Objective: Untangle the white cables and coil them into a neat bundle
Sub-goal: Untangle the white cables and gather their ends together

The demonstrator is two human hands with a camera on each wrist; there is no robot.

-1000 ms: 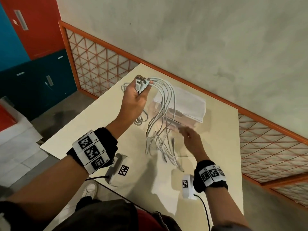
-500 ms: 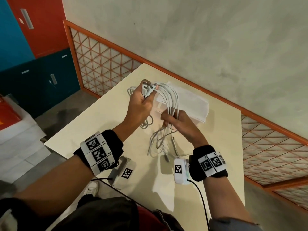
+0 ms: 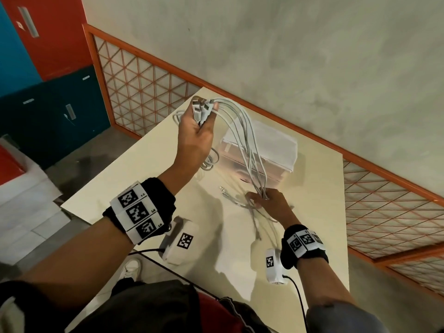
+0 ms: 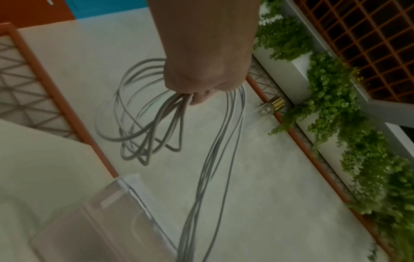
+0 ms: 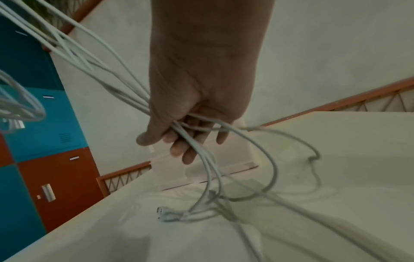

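Several white cables (image 3: 245,138) arc from my raised left hand (image 3: 197,135) down to my right hand (image 3: 266,200) just above the cream table (image 3: 168,164). The left hand grips the plug ends (image 3: 201,109) together, and loops (image 4: 139,124) hang below its fist (image 4: 201,78). Low over the table, my right hand (image 5: 188,131) holds the strands (image 5: 125,88) loosely between thumb and fingers. The free ends (image 5: 165,214) with their plugs trail on the table under it.
A clear plastic box (image 3: 264,150) with a white lid stands on the table behind the cables. An orange lattice rail (image 3: 144,92) runs along the table's far edge against a grey wall. Blue and red lockers (image 3: 48,92) stand to the left.
My right hand has slid down the cables from near the left hand to just above the table, drawing the strands straighter. The left hand stays raised with the plug ends.
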